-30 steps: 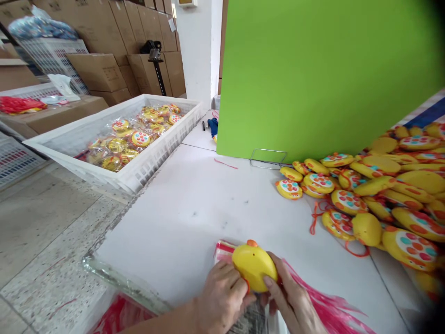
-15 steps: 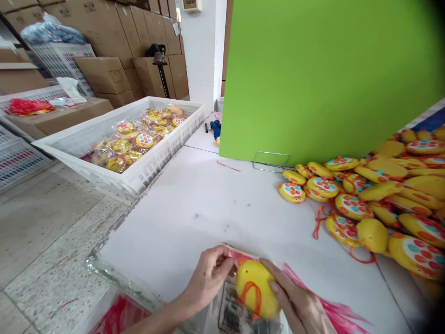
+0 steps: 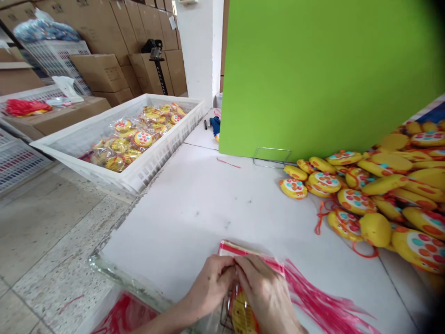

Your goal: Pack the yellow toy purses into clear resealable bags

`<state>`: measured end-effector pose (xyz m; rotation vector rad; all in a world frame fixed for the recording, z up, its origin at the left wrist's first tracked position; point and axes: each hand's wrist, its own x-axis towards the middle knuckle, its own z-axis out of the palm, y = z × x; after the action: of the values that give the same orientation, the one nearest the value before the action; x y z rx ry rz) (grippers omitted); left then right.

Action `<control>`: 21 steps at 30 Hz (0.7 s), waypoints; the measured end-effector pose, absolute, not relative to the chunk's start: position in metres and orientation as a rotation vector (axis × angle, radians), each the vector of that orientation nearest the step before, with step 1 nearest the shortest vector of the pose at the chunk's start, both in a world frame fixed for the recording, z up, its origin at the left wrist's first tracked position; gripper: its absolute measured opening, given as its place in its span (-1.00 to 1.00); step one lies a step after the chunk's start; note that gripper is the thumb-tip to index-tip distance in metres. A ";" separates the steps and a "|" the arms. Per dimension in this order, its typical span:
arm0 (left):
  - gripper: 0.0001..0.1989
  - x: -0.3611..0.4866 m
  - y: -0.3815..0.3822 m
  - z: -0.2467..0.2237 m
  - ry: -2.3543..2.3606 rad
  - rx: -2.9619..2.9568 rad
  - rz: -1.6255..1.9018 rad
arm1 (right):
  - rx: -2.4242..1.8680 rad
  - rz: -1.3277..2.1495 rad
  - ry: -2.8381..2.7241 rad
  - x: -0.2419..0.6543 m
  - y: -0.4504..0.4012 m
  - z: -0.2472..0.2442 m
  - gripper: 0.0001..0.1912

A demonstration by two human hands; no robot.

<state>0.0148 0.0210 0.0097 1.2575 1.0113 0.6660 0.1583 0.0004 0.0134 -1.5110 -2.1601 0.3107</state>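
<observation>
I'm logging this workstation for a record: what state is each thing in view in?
Left hand: fingers curled, meeting the right hand's; grip hidden
Right hand: fingers bent over the toy; grip hidden
Yellow toy under the hands: appears bagged, partly hidden
White basket: open-topped, partly filled
Toys in the basket: bagged
Toys at right: unbagged, heaped
Pink strips: loose, spread out
Green board: upright

The yellow toy (image 3: 240,310), bare in the fingers a second ago, now shows through a clear bag (image 3: 247,322) by the near edge of the table (image 3: 184,222); the right hand (image 3: 267,288), no longer at its side, partly covers it and meets the left hand (image 3: 212,284)
</observation>
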 end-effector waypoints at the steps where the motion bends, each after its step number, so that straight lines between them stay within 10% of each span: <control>1: -0.79 0.016 0.021 0.012 1.035 1.310 0.655 | -1.512 0.290 -2.167 0.155 0.002 0.015 -0.73; 16: -0.79 0.005 0.023 -0.004 1.078 1.323 0.627 | -2.675 0.453 -1.385 0.380 -0.047 -0.030 -0.80; 21: -0.88 0.008 0.024 0.002 1.049 1.139 0.618 | -2.387 0.589 -1.397 0.327 -0.052 -0.011 -0.79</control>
<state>0.0078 0.0235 0.0023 1.1387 1.0488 0.6181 0.3272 -0.0517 -0.0109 -2.3875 -1.3966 0.5890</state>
